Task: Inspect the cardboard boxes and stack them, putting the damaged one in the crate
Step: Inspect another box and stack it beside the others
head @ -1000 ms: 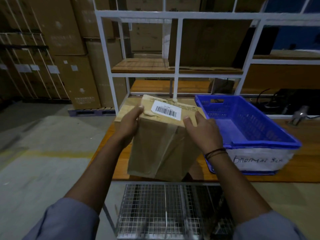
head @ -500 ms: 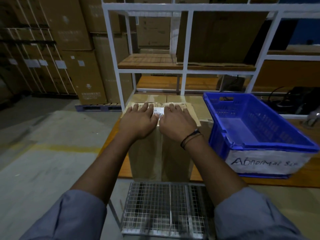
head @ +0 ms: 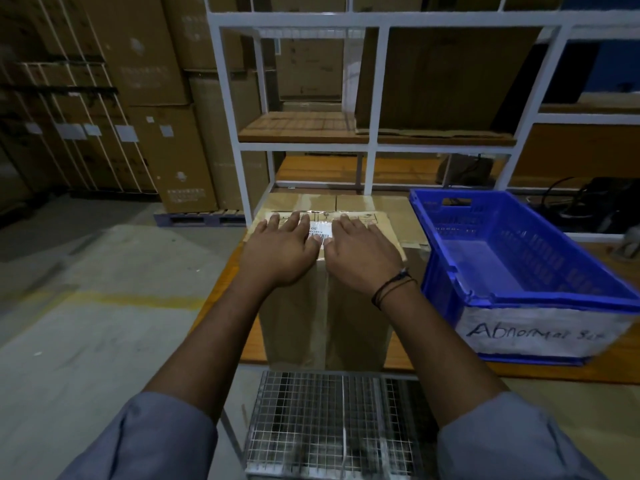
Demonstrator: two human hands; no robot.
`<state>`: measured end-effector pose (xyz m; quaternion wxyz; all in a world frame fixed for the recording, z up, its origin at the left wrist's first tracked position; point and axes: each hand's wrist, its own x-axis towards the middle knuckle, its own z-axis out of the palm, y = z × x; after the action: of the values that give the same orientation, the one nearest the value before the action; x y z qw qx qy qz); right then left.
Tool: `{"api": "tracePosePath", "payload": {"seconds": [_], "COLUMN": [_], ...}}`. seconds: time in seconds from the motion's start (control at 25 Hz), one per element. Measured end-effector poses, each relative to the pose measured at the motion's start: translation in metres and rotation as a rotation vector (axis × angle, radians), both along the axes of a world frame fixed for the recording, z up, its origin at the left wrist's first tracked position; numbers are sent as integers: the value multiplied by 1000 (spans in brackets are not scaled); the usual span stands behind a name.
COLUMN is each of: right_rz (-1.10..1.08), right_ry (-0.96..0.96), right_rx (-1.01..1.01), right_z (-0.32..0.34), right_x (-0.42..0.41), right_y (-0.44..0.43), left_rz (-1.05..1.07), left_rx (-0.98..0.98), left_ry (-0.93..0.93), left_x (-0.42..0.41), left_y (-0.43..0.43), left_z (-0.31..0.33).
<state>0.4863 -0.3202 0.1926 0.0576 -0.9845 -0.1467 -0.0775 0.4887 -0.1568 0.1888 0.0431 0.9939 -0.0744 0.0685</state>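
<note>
Both hands, left hand [head: 281, 249] and right hand [head: 360, 251], are laid flat side by side, fingers straight, on the cardboard box [head: 325, 306] standing on the desk [head: 450, 367]. A blue crate [head: 526, 308] is seen just right of the right hand.

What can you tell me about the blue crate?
The blue crate looks like moulded plastic, with slotted walls and a handle cut-out in its far end. A white label handwritten "Abnormal" covers its near end. It stands upright and looks empty on the wooden table, right of the cardboard box.
</note>
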Motion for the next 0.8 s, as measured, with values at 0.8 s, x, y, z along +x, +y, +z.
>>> {"api": "tracePosePath", "payload": {"seconds": [0.8], "right_rz": [-162], "right_ry": [-58], "right_rx": [52], "right_z": [-2], "right_x": [-9], "right_y": [-26], "left_rz": [-11], "left_rx": [-13], "left_ry": [-33], "left_x": [-8], "left_y": [0], "left_z": [2]}}
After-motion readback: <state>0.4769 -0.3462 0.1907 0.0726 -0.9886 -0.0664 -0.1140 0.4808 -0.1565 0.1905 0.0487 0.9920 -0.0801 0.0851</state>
